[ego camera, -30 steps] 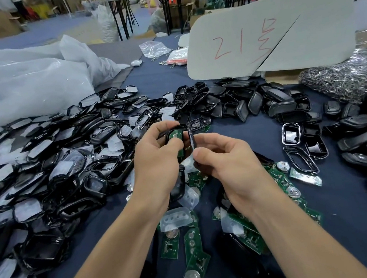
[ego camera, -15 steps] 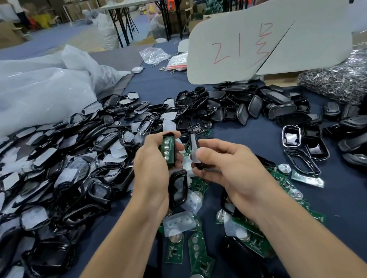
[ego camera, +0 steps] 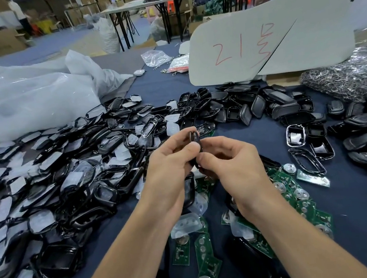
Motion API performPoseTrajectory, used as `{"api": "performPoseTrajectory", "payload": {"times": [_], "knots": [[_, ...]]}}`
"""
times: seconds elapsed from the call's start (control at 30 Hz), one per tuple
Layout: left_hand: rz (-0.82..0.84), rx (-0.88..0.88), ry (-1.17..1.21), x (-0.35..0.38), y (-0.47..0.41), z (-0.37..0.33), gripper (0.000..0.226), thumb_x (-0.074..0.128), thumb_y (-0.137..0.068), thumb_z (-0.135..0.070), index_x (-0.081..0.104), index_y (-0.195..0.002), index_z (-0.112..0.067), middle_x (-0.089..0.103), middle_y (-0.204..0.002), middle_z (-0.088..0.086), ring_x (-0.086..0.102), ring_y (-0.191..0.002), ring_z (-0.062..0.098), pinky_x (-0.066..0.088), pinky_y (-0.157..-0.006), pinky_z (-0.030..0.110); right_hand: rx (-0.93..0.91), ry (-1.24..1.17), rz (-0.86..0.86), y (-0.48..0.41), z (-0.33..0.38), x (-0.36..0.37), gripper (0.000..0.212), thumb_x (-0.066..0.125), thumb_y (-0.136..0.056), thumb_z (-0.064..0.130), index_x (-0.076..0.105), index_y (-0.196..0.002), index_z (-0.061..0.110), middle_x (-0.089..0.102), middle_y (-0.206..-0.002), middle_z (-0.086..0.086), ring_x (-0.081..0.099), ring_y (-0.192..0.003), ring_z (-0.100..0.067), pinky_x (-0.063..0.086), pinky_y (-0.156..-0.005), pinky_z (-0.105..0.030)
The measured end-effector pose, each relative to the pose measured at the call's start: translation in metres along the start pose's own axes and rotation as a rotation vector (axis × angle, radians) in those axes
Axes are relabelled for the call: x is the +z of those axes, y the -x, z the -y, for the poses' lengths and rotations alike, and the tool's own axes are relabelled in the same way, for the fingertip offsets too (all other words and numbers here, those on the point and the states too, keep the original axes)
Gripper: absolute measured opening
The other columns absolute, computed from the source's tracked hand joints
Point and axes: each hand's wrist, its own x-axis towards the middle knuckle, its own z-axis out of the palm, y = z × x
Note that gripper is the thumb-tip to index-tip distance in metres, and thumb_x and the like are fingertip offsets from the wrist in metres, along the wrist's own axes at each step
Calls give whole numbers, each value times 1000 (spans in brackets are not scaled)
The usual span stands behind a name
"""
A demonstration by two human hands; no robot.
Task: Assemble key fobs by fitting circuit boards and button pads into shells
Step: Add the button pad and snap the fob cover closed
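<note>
Both hands meet above the middle of the table. My left hand [ego camera: 169,163] and my right hand [ego camera: 229,158] pinch one black key fob shell [ego camera: 194,138] from either side, held edge-on, so its inside is hidden. Green circuit boards [ego camera: 206,258] with round silver cells lie on the dark blue cloth below my wrists. Clear button pads [ego camera: 185,224] lie among them. A second black shell [ego camera: 190,190] rests on the cloth under my left palm.
A big heap of black shells and clear pads [ego camera: 57,189] fills the left. More black shell halves [ego camera: 266,103] spread across the back and right. A white board with red writing [ego camera: 269,36], a bag of metal rings [ego camera: 350,76] and white plastic bags [ego camera: 23,100] stand behind.
The green board held upright in my left hand and the black piece in my right have been brought together. Both hands now close on one black shell.
</note>
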Motion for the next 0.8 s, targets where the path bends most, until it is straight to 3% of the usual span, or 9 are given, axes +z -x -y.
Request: {"api": "performPoseTrajectory", "payload": {"times": [0.17,0.3,0.37,0.5,0.6,0.8], "knots": [[117,-2,61,-11,-2,-4,48,71,-76,-3,70,-125,-3,78,-105,12,76,-89,20,63,-85,30,-108,175,-21,2,2,-3,26,81,-84,14,80,-99,36,79,-86,11,75,-85,-10,61,-86,-39],[188,-18,41,-17,-4,-4,44,67,-80,-8,70,-124,-6,78,-112,16,77,-97,23,62,-83,30,-155,290,-50,4,5,-2,33,82,-83,14,78,-103,40,76,-85,23,72,-87,4,55,-79,-12],[217,-28,57,-19,-5,-4,42,65,-84,-7,69,-126,-5,76,-117,19,76,-104,26,61,-85,31,-173,341,-80,5,7,-3,34,84,-81,16,79,-109,36,76,-84,22,70,-86,8,51,-78,-6],[314,-55,108,-22,-7,-4,37,67,-89,-12,72,-125,-6,70,-126,26,72,-113,33,61,-92,36,-223,413,-129,10,13,-1,37,86,-78,19,79,-112,33,71,-82,26,66,-86,11,48,-77,-2],[360,-80,122,-24,-7,-6,36,66,-90,-18,75,-124,-9,67,-132,27,69,-119,36,57,-104,43,-236,434,-141,13,16,0,40,88,-75,23,79,-113,32,72,-85,21,66,-88,5,50,-80,-7],[310,-101,127,-22,-8,-7,33,58,-94,-12,77,-121,-9,69,-130,24,72,-115,31,61,-89,33,-212,400,-136,11,14,-1,42,91,-70,22,79,-109,31,72,-80,20,65,-84,8,45,-73,-2]]}}
